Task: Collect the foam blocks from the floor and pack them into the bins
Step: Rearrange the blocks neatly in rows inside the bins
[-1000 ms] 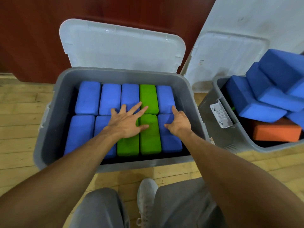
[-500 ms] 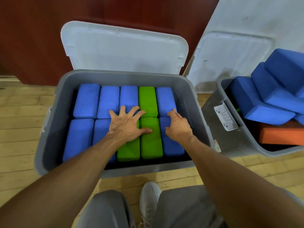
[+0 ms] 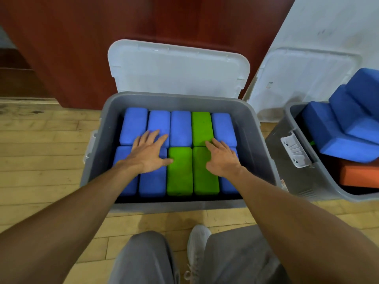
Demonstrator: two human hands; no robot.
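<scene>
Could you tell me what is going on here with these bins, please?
A person is packing foam blocks. Both hands lie flat on the full top layer in the near grey bin: the left hand on blue blocks, the right hand mostly on green blocks. The second bin to the right holds a loose pile of blue blocks over an orange block. Both lids are open.
</scene>
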